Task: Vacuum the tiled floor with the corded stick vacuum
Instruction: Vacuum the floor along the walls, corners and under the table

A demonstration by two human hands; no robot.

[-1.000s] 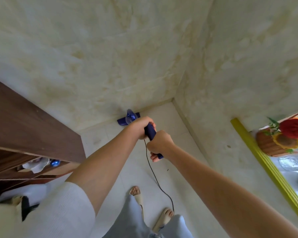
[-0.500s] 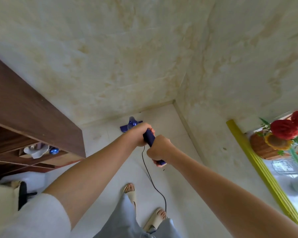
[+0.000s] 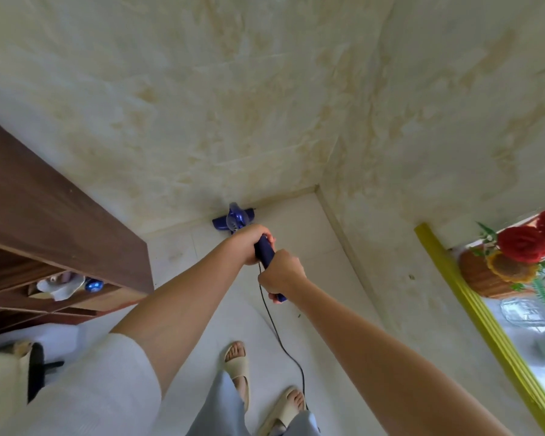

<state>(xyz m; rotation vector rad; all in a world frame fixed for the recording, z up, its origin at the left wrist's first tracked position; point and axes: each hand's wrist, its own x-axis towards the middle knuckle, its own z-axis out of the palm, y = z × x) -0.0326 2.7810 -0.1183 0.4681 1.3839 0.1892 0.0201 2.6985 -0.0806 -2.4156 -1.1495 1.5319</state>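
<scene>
Vacuum head has reached the wall, hands hiding its handle.

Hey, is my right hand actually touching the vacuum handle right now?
Touching. The head view shows the right hand with fingers curled round the blue vacuum handle, just below the left hand.

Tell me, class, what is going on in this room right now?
A person is vacuuming a tiled floor with a blue stick vacuum. Both hands grip its handle, the left hand further down and the right hand nearer the end. The vacuum's head sits against the foot of the wall, close to the corner. Its black cord trails back across the floor beside the person's sandalled feet. A wooden shelf unit stands to the left.
</scene>
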